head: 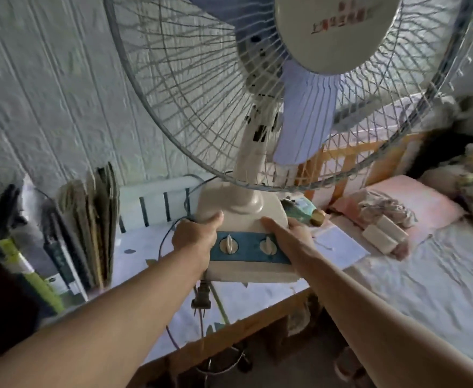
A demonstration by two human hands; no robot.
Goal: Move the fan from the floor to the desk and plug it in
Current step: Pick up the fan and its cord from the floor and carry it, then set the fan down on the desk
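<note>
A cream table fan (246,208) with a wire cage, pale blue blades and a blue control strip with two knobs fills the middle of the view. Its base is over the desk (134,256), which has a light patterned cover; I cannot tell whether the base touches it. My left hand (194,238) grips the base's left edge. My right hand (288,233) grips its right edge. The fan's black plug (201,302) dangles loose on its cord below the base's front left corner, over the desk's front edge.
Books and folders (87,228) stand upright at the desk's left. A white rail (157,200) runs along the wall behind the fan. A small bottle (305,212) and paper (341,247) lie to the right. A bed (425,261) with pillows adjoins on the right.
</note>
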